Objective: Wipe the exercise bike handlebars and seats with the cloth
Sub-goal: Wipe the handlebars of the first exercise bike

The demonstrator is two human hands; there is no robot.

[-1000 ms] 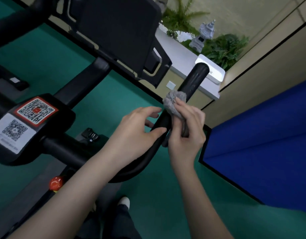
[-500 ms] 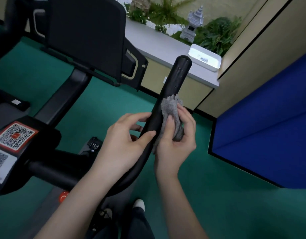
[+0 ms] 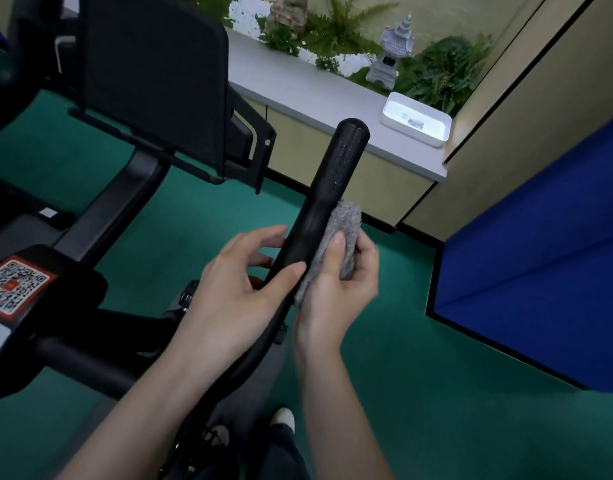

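Grey cloth (image 3: 346, 230) seemingly against handlebar (image 3: 337, 168) edge

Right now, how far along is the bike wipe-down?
Done: nothing I can confirm as finished. In hand: the right hand holds the grey fuzzy cloth against the black curved handlebar, mid-length, while the left hand grips it. Left: the bar's upper end, where pale specks show, plus the seats, which I can't make out here.

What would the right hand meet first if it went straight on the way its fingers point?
Gripping the cloth against the handlebar, the right hand points up along the bar. It would likely meet the bar's bare upper stretch, up to its rounded end; the ledge beyond seems farther off, depth unclear.
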